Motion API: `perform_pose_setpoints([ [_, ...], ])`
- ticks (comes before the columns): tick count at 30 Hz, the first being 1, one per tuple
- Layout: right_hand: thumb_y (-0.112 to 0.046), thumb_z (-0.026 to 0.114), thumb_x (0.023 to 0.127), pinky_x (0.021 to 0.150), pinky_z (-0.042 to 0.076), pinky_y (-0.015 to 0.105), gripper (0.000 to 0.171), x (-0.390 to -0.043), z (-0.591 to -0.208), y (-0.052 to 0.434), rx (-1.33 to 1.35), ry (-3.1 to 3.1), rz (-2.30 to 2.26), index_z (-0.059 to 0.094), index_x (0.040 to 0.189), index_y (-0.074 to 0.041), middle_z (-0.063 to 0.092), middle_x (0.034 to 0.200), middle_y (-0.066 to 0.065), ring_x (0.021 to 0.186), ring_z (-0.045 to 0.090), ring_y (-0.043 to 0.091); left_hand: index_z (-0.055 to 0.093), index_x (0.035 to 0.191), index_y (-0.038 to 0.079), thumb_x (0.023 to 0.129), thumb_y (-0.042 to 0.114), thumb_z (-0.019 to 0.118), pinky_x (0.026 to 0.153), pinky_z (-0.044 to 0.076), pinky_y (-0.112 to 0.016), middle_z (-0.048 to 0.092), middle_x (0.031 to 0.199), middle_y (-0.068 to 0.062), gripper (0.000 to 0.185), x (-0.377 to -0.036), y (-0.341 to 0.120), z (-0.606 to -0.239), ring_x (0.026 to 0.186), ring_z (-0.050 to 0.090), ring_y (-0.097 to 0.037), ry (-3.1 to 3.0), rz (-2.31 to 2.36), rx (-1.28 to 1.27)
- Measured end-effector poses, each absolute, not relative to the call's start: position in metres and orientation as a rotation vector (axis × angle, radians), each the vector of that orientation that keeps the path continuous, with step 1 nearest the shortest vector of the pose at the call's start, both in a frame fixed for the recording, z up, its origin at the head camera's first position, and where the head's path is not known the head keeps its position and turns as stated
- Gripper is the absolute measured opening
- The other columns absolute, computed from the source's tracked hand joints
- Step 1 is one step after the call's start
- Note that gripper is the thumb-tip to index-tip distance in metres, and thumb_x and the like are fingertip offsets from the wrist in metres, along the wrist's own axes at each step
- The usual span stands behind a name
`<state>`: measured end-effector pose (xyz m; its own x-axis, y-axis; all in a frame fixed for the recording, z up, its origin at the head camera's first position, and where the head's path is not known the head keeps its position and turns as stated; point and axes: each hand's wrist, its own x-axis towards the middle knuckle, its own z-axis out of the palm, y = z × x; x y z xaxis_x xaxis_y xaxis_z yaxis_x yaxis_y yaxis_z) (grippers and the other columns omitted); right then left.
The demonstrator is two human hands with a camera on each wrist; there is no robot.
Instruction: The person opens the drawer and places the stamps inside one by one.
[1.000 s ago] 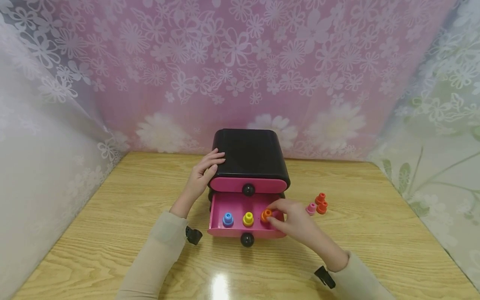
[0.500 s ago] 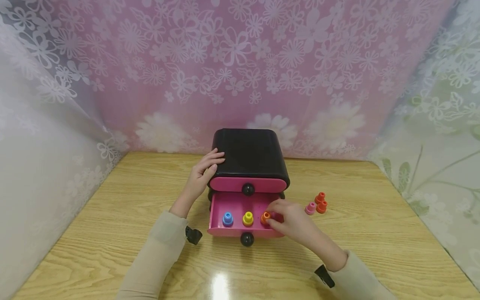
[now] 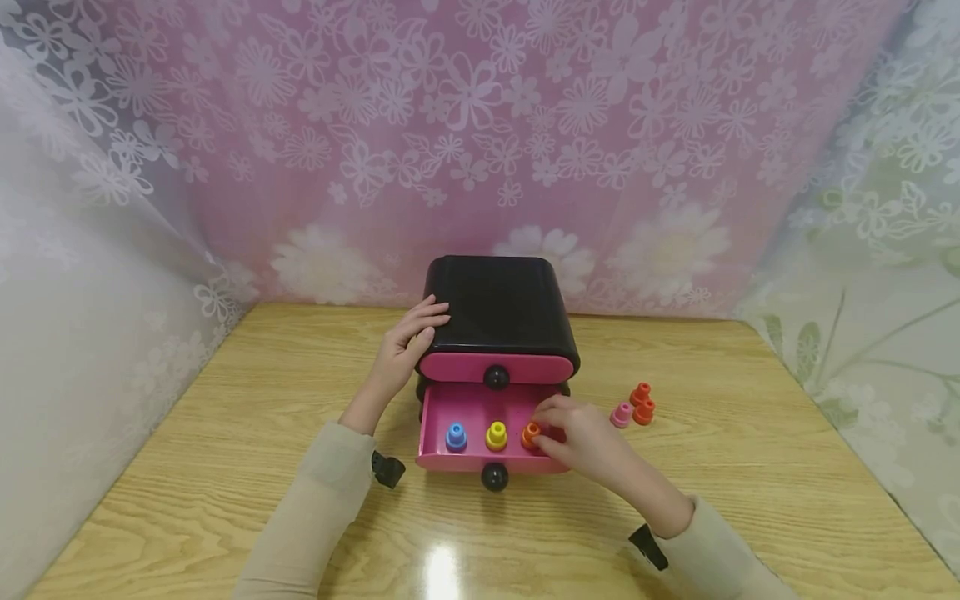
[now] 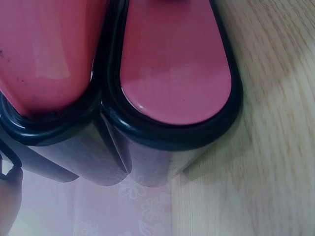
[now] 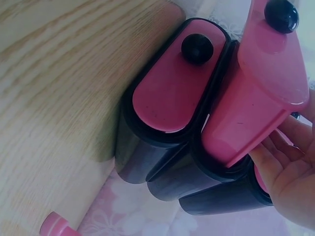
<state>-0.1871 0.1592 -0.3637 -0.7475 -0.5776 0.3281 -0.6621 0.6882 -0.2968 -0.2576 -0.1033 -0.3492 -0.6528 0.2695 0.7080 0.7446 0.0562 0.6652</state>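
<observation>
Right hand (image 3: 588, 442) pinches orange peg (image 3: 530, 432) in open drawer (image 3: 465, 410).

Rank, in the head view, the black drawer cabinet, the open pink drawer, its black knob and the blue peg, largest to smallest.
1. Black drawer cabinet
2. Open pink drawer
3. Black knob
4. Blue peg
The knob and peg look close in size, and the knob is nearer the camera, so their order is unsure.

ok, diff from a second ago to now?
Little changed. The right hand slid slightly toward the person and left inside the open lower drawer, fingers at the orange peg. Left hand rests on the black cabinet as before. Blue peg, yellow peg and the three pegs on the table stayed put.
</observation>
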Motion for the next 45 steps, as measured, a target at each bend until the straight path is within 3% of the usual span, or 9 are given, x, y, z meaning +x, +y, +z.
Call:
perform_pose_setpoints([
  [19,-0.01,0.073,0.07,0.065,0.048,0.026,0.023,-0.18,-0.36,0.162,1.005,-2.6,0.792,0.067,0.091,-0.005,0.062,0.084,-0.001,0.073,0.054,0.013,0.054,0.106,-0.017,0.084,-0.015,0.04,0.102,0.02,-0.047,0.044,0.121,-0.031,0.027,-0.257,-0.104,-0.349,0.126,0.024,-0.038,-1.958,-1.637,-1.003],
  [26,-0.013,0.072,0.072,0.068,0.048,0.022,0.021,-0.17,-0.36,0.158,1.263,-2.362,0.788,0.066,0.09,-0.006,0.064,0.085,0.0,0.076,0.056,0.011,0.054,0.106,-0.017,0.084,-0.015,0.039,0.102,0.02,-0.047,0.044,0.121,-0.032,0.027,-0.258,-0.104,-0.349,0.126,0.024,-0.039,-1.949,-1.636,-1.013],
  [33,-0.025,0.059,0.085,0.074,0.047,0.018,0.022,-0.157,-0.36,0.144,1.564,-2.067,0.709,0.066,0.093,-0.006,0.063,0.091,0.002,0.083,0.059,0.009,0.054,0.106,-0.017,0.083,-0.016,0.039,0.102,0.02,-0.048,0.045,0.12,-0.032,0.027,-0.257,-0.104,-0.35,0.125,0.024,-0.039,-1.939,-1.636,-1.016],
  [45,-0.021,0.06,0.084,0.082,0.044,0.018,0.019,-0.149,-0.37,0.131,1.719,-2.065,0.532,0.064,0.099,-0.01,0.062,0.098,0.0,0.094,0.056,0.008,0.054,0.106,-0.017,0.084,-0.014,0.04,0.102,0.021,-0.047,0.045,0.12,-0.032,0.026,-0.258,-0.104,-0.349,0.125,0.025,-0.039,-1.945,-1.62,-1.009],
])
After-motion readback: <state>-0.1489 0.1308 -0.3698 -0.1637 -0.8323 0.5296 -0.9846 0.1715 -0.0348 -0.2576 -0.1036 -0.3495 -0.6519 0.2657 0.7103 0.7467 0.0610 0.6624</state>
